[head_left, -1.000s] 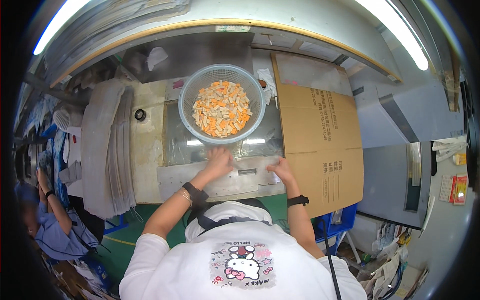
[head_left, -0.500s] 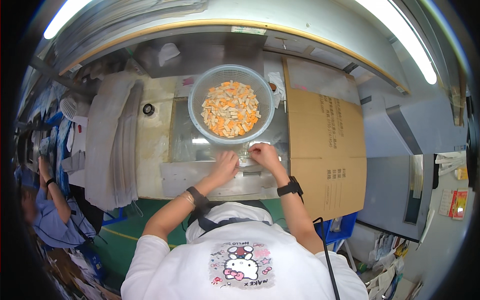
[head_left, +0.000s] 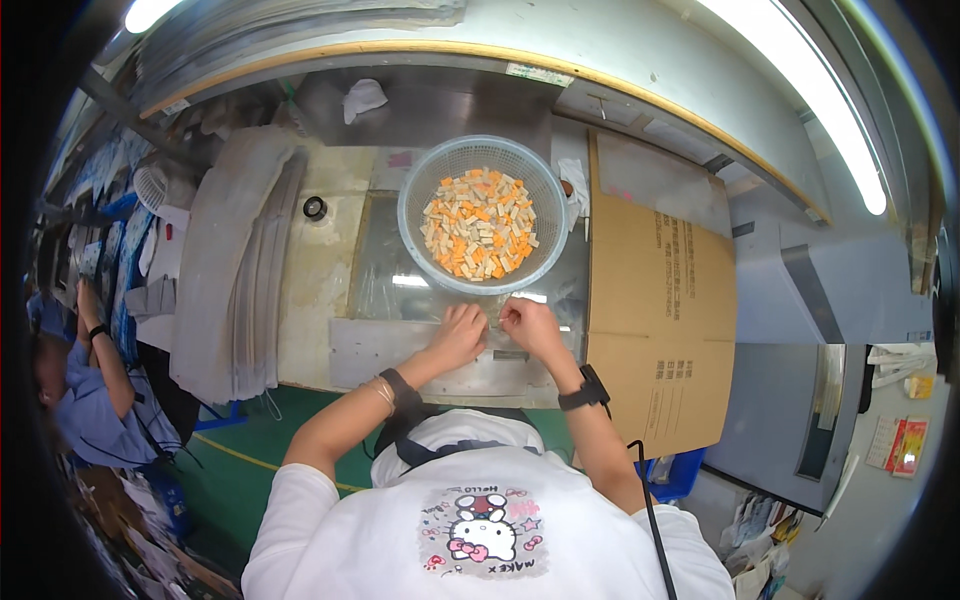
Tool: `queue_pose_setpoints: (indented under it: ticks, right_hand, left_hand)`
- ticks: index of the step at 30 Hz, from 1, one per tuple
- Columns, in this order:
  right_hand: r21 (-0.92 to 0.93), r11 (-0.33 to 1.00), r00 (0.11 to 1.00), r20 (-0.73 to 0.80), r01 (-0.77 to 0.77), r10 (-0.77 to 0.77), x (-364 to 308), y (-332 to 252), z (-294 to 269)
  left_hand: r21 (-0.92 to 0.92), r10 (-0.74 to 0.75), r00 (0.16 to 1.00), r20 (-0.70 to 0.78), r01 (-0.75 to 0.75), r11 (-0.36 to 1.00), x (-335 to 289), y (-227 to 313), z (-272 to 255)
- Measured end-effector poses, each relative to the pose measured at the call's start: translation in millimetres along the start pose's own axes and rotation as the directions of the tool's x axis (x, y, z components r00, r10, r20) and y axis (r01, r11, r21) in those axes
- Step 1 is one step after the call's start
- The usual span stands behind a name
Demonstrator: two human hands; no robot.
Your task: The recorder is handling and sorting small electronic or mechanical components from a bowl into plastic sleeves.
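I see both hands close together at surface (head_left: 320, 290) edge: left hand (head_left: 458, 335), right hand (head_left: 530, 326), fingers curled, pinching sth small, can't tell what; basket (head_left: 418, 190) of orange/tan pieces just beyond, w/in reach.

A round pale mesh basket (head_left: 483, 214), heaped with orange and tan small blocks (head_left: 479, 223), sits upright at 12 o'clock on the tabletop (head_left: 310, 280).
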State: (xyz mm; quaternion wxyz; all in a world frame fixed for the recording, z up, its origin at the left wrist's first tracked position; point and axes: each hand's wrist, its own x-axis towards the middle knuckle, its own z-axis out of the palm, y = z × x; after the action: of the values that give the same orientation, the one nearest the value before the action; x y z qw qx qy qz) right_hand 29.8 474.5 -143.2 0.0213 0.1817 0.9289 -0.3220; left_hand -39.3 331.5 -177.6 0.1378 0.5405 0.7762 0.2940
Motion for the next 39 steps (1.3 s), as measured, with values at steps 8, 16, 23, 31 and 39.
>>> queue_pose_setpoints:
  ticks: [8, 16, 23, 31, 39]
  right_hand:
    - [0.385, 0.909, 0.923, -0.385, 0.158, 0.003, 32, -49, -47]
    - [0.526, 0.850, 0.770, -0.552, 0.024, 0.320, -16, 35, -28]
    - [0.264, 0.794, 0.713, -0.349, -0.548, 0.608, -66, 82, 21]
    - [0.311, 0.713, 0.662, -0.266, -0.628, 0.700, -55, 89, 18]
    - [0.498, 0.718, 0.763, -0.158, -0.486, 0.627, -69, 86, 22]
  left_hand:
    - [0.065, 0.011, 1.000, 0.019, -0.012, 0.998, -16, -2, -4]
    - [0.124, -0.576, 0.687, -0.442, 0.683, 0.720, -86, -40, -52]
    - [-0.212, -0.852, 0.341, -0.396, 0.869, 0.447, -155, -73, -65]
    - [-0.436, -0.967, 0.199, -0.161, 0.864, 0.250, -158, -96, -56]
    - [-0.718, -0.930, 0.309, 0.198, 0.692, 0.077, -145, -88, -80]
